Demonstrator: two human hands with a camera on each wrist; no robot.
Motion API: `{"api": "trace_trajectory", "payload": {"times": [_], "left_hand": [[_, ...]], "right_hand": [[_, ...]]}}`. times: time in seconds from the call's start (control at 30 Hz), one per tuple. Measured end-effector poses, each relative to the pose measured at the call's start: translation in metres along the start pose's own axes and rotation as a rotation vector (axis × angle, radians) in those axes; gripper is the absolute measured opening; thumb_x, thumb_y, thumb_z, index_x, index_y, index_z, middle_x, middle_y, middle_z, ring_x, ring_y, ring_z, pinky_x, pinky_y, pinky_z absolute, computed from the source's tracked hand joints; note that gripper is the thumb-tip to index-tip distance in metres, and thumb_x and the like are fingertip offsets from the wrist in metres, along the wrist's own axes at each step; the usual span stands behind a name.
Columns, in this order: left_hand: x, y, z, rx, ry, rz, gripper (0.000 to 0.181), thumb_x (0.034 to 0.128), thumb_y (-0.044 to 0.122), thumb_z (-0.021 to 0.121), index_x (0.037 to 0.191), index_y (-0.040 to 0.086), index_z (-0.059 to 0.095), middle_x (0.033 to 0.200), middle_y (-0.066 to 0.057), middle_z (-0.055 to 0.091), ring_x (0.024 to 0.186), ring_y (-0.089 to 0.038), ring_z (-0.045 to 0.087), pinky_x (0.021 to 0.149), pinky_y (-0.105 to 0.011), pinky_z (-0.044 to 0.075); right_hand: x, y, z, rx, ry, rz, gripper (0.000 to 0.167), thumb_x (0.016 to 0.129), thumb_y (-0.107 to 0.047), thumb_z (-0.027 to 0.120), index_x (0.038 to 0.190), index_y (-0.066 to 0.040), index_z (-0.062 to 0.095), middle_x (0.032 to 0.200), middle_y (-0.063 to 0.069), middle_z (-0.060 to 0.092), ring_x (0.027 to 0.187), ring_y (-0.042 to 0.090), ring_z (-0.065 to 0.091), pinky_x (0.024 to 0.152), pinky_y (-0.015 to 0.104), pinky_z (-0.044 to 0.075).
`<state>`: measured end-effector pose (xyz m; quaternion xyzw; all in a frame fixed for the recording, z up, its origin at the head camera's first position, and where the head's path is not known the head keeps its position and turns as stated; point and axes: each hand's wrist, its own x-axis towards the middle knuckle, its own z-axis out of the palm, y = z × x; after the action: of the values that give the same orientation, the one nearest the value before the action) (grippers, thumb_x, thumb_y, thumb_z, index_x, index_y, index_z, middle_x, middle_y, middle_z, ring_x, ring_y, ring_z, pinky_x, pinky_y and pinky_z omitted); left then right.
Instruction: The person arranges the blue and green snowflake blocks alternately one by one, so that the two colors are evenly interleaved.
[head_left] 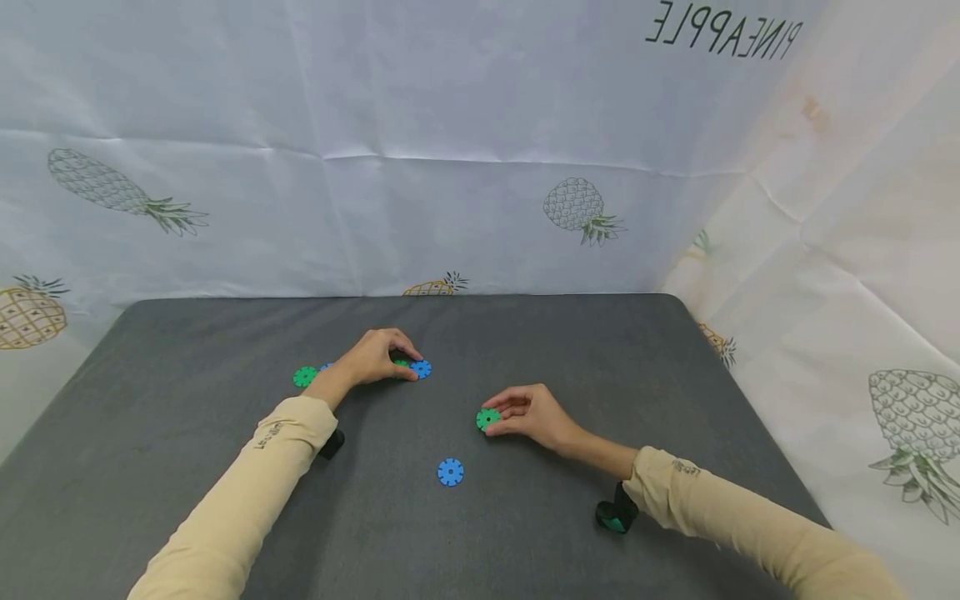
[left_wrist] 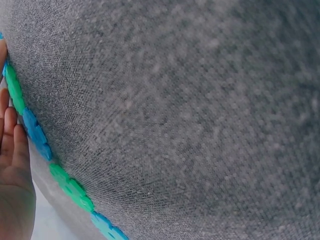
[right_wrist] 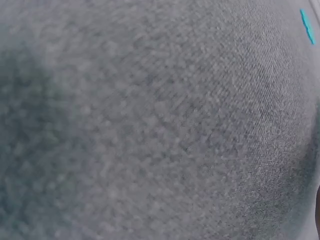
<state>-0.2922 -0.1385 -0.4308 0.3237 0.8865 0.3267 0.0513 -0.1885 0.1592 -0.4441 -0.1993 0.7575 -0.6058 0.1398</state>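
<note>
Notched plastic discs in green and blue lie in a row on the dark table. My left hand (head_left: 372, 357) is over the row and grips the blue disc (head_left: 422, 369) at its right end between thumb and forefinger. A green disc (head_left: 401, 363) shows just behind the fingers; the hand hides the row's middle in the head view. In the left wrist view, green and blue discs (left_wrist: 36, 134) run edge to edge beside the fingers. My right hand (head_left: 542, 418) pinches a separate green disc (head_left: 488, 419), to the right of the row.
A loose blue disc (head_left: 451, 472) lies nearer the front, below the right hand's disc. Another green disc (head_left: 305, 377) marks the row's left end. Dark wrist devices (head_left: 618, 510) hang under the sleeves. A pineapple-print cloth (head_left: 480, 100) hangs behind the grey table (head_left: 570, 333).
</note>
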Motion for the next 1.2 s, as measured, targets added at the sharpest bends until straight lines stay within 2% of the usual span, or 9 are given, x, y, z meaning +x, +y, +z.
{"api": "trace_trajectory", "payload": {"times": [0.1, 0.2, 0.27, 0.37, 0.43, 0.63, 0.83, 1.03, 1.2], "left_hand": [[-0.001, 0.0, -0.001, -0.02, 0.006, 0.02, 0.023, 0.0775, 0.018, 0.082, 0.097, 0.008, 0.077, 0.103, -0.008, 0.065, 0.098, -0.028, 0.06, 0.086, -0.043, 0.05], [-0.002, -0.003, -0.002, -0.039, 0.024, 0.079, 0.024, 0.0776, 0.025, 0.082, 0.096, 0.011, 0.077, 0.1, -0.005, 0.065, 0.095, -0.024, 0.061, 0.082, -0.039, 0.051], [-0.003, -0.002, -0.002, -0.042, 0.031, 0.096, 0.024, 0.0773, 0.026, 0.082, 0.095, 0.011, 0.077, 0.099, -0.005, 0.065, 0.093, -0.024, 0.061, 0.08, -0.038, 0.052], [-0.002, -0.002, -0.001, -0.038, 0.027, 0.071, 0.023, 0.0768, 0.022, 0.082, 0.096, 0.009, 0.077, 0.101, -0.006, 0.065, 0.095, -0.025, 0.061, 0.082, -0.04, 0.051], [-0.002, 0.001, -0.001, -0.025, 0.013, 0.025, 0.023, 0.0766, 0.016, 0.082, 0.097, 0.007, 0.077, 0.103, -0.009, 0.065, 0.098, -0.028, 0.06, 0.085, -0.043, 0.05], [-0.001, 0.001, 0.0, 0.008, -0.008, -0.02, 0.023, 0.0782, 0.016, 0.081, 0.099, 0.007, 0.076, 0.106, -0.009, 0.064, 0.101, -0.028, 0.059, 0.088, -0.042, 0.05], [-0.002, 0.002, -0.001, 0.01, -0.007, -0.019, 0.023, 0.078, 0.016, 0.081, 0.099, 0.007, 0.076, 0.106, -0.009, 0.064, 0.1, -0.028, 0.059, 0.087, -0.043, 0.05], [-0.002, 0.003, -0.001, 0.011, -0.006, -0.023, 0.023, 0.0777, 0.015, 0.081, 0.098, 0.007, 0.076, 0.105, -0.009, 0.064, 0.1, -0.029, 0.059, 0.087, -0.043, 0.05], [-0.002, 0.003, -0.001, 0.009, -0.001, -0.023, 0.022, 0.0779, 0.016, 0.081, 0.098, 0.007, 0.076, 0.105, -0.01, 0.064, 0.1, -0.029, 0.059, 0.087, -0.044, 0.05]], "right_hand": [[0.002, 0.0, -0.001, 0.042, 0.015, 0.033, 0.035, 0.075, 0.004, 0.078, 0.109, 0.01, 0.067, 0.1, 0.021, 0.068, 0.078, 0.008, 0.065, 0.071, 0.025, 0.057], [0.005, -0.001, -0.001, 0.066, 0.023, 0.067, 0.037, 0.075, 0.005, 0.078, 0.11, 0.011, 0.066, 0.101, 0.02, 0.069, 0.078, 0.008, 0.066, 0.073, 0.026, 0.057], [0.007, -0.002, -0.001, 0.082, 0.021, 0.087, 0.038, 0.075, 0.006, 0.077, 0.111, 0.011, 0.066, 0.102, 0.019, 0.07, 0.079, 0.009, 0.066, 0.074, 0.027, 0.057], [0.011, -0.002, -0.002, 0.093, 0.018, 0.107, 0.04, 0.075, 0.007, 0.077, 0.113, 0.011, 0.065, 0.102, 0.019, 0.07, 0.08, 0.009, 0.066, 0.075, 0.028, 0.057], [0.013, -0.001, -0.002, 0.095, 0.021, 0.116, 0.04, 0.075, 0.007, 0.077, 0.113, 0.011, 0.065, 0.103, 0.018, 0.07, 0.08, 0.009, 0.066, 0.076, 0.028, 0.057], [0.021, 0.001, -0.001, 0.092, 0.051, 0.118, 0.036, 0.075, 0.007, 0.077, 0.109, 0.012, 0.067, 0.105, 0.018, 0.07, 0.079, 0.01, 0.067, 0.076, 0.032, 0.057], [0.035, 0.003, 0.001, 0.091, 0.067, 0.109, 0.031, 0.076, 0.008, 0.076, 0.105, 0.014, 0.066, 0.108, 0.021, 0.068, 0.079, 0.01, 0.068, 0.077, 0.034, 0.057], [0.05, 0.002, 0.005, 0.075, 0.104, 0.133, 0.031, 0.075, 0.008, 0.077, 0.104, 0.012, 0.068, 0.102, 0.02, 0.07, 0.075, 0.01, 0.068, 0.075, 0.033, 0.058], [0.06, 0.001, 0.006, 0.054, 0.124, 0.12, 0.03, 0.074, 0.009, 0.076, 0.103, 0.011, 0.069, 0.1, 0.02, 0.07, 0.075, 0.011, 0.068, 0.075, 0.034, 0.058]]}}
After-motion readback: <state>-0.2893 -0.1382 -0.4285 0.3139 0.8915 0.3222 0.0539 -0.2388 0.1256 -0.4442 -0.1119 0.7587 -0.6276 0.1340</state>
